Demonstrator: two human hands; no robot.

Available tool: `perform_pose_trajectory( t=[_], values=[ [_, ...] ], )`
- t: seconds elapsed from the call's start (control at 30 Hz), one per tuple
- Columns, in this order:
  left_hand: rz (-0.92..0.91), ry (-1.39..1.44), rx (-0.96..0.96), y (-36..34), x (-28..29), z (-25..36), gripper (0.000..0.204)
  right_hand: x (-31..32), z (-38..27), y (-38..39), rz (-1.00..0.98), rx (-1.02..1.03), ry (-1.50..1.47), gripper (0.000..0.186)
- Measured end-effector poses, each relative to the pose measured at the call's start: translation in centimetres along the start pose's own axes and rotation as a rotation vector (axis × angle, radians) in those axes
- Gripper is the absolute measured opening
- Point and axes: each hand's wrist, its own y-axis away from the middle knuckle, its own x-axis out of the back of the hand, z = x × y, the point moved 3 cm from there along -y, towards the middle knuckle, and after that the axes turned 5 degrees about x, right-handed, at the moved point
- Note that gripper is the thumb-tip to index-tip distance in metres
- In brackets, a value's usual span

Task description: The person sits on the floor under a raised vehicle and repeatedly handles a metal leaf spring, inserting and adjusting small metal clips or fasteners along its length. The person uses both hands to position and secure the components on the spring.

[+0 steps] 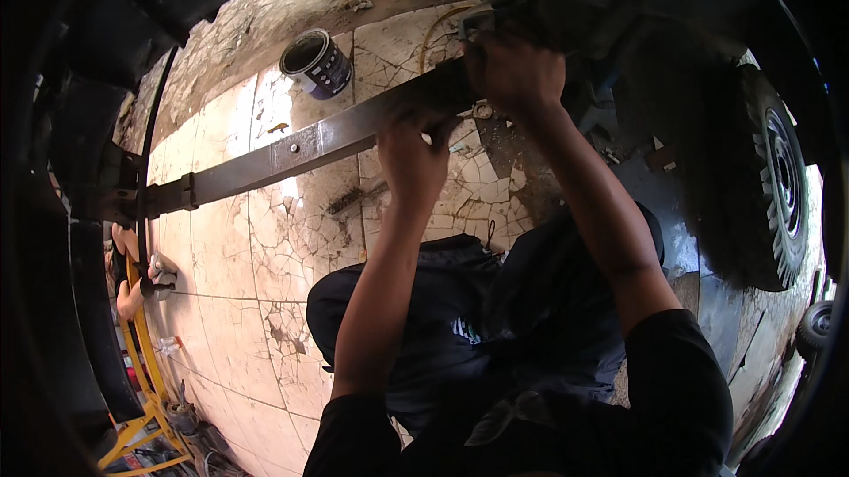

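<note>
A long dark steel leaf spring (256, 159) runs under a vehicle from the left toward the middle, with a clip (188, 191) round it near its left end. My left hand (412, 159) is closed at the lower edge of the spring, its fingers curled over the bar and partly in shadow. Farther right and higher, my right hand (520, 70) is closed at the spring's shaded right part. What its fingers grip is hidden in the dark. Below the bar, a narrow dark brush-like tool (354, 197) lies on the floor.
An open dark can (317, 66) stands beyond the spring on cracked floor tiles (221, 327). A large tyre (783, 181) is at the right, with a small wheel (815, 325) below. At the left, another person's arm (130, 300) shows near a yellow metal frame (141, 371).
</note>
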Motion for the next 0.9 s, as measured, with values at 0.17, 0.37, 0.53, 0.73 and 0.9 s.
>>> perform_pose_trajectory(
  t=[0.17,0.37,0.53,0.73,0.9],
  values=[
    [0.077,0.099,0.157,1.2,3.3,0.4,0.016,-0.1,0.1,0.0,-0.061,0.013,-0.006,0.048],
    [0.036,0.512,0.362,-1.6,6.2,-0.4,0.024,-0.4,0.2,0.0,0.081,0.077,-0.039,0.041],
    [0.054,0.867,0.597,-2.4,7.6,-1.1,0.027,-0.2,0.1,0.1,0.090,0.070,-0.008,0.038],
    [0.085,1.334,0.607,-2.6,8.5,-2.1,0.026,0.4,-0.3,0.1,0.067,0.077,0.021,0.037],
    [-0.143,1.389,0.577,-3.1,8.7,-3.7,0.026,0.6,-0.2,0.0,0.070,0.082,0.051,0.025]
  ],
)
